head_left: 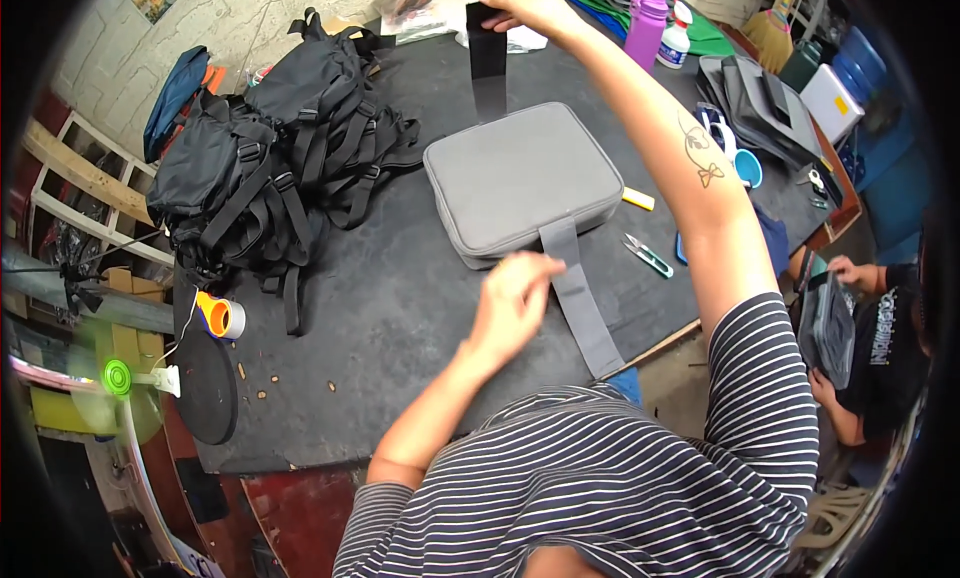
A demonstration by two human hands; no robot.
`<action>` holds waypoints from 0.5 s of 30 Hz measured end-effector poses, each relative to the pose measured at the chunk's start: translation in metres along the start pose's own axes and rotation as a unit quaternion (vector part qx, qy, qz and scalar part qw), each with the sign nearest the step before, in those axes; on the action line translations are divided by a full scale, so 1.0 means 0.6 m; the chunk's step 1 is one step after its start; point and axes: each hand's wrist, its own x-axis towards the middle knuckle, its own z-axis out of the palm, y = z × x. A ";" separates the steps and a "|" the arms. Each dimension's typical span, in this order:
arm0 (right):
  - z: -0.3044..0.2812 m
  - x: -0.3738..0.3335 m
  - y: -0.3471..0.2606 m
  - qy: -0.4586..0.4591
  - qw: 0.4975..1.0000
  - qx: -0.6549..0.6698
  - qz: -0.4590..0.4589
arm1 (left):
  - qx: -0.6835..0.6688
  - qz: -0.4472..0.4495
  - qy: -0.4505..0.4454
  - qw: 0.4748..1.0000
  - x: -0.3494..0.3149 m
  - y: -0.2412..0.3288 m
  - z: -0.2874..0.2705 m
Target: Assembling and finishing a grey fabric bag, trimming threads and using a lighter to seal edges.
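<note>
A flat grey padded case (522,181) lies in the middle of a dark bench (380,308); every place here is told from this case. One grey strap (582,296) runs over the case's near edge and hangs off the bench edge. The left hand (513,300), fingers pinched together, rests at that near edge, touching the strap. The right hand (527,5) is raised beyond the far edge, fingers closed on the top of one black webbing strip (487,48) that hangs down to the case. Left of the case sits a heap of black backpacks (275,163); their number cannot be told. Beyond its far right corner stand two bottles, one purple (645,30) and one white (675,38). Right of the case lie one yellow marker (637,199) and one pair of green-handled snips (648,255). Near left lies one orange-cored tape roll (220,316).
</note>
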 end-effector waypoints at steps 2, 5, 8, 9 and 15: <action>0.021 -0.045 -0.059 -0.053 0.985 0.154 0.050 | 0.068 -0.012 0.011 0.998 0.037 -0.045 -0.022; -0.031 -0.087 -0.057 -0.069 0.978 0.181 0.075 | 0.093 0.016 -0.024 0.995 0.115 -0.077 0.007; -0.051 -0.123 -0.067 -0.083 0.974 0.196 0.080 | 0.082 0.040 -0.063 0.994 0.145 -0.110 0.032; -0.059 -0.132 -0.067 -0.099 0.972 0.196 0.085 | 0.111 0.058 -0.090 0.988 0.150 -0.119 0.039; -0.078 -0.194 -0.057 -0.142 0.964 0.216 0.068 | 0.296 0.165 -0.165 0.926 0.147 -0.139 0.058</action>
